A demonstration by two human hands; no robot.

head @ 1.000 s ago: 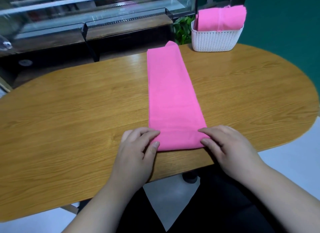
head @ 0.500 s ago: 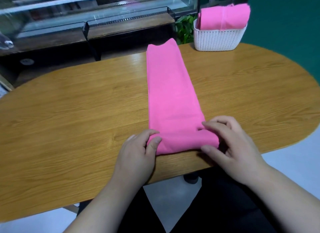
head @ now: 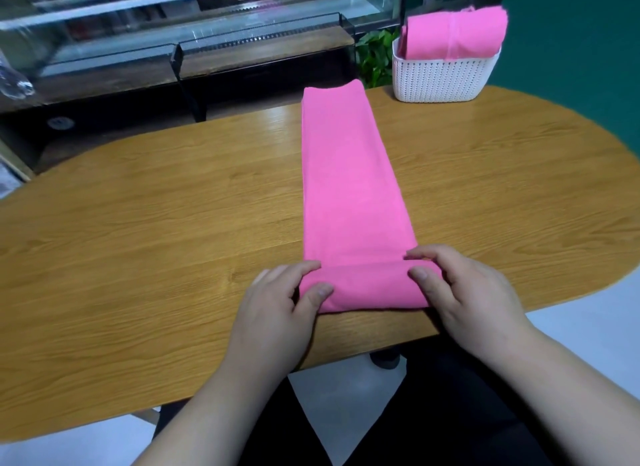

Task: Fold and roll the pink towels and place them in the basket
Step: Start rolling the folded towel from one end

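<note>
A pink towel (head: pixel 346 188), folded into a long narrow strip, lies on the wooden table (head: pixel 138 240) and runs away from me toward the far edge. Its near end is turned over into a short roll (head: pixel 367 287). My left hand (head: pixel 277 313) pinches the roll's left end between thumb and fingers. My right hand (head: pixel 464 292) grips the right end, fingers curled over the top and thumb on the front. A white woven basket (head: pixel 445 81) stands at the table's far right, with a rolled pink towel (head: pixel 453 32) sticking out of it.
The table's near edge runs just under my hands. Behind the table stand a dark low shelf (head: pixel 242 60) and a glass case. A green plant (head: pixel 375 56) sits left of the basket. A green wall fills the right side.
The near end of the towel has been turned over from flat into a thicker roll. Both hands have shifted slightly forward with it and curled tighter round its ends.
</note>
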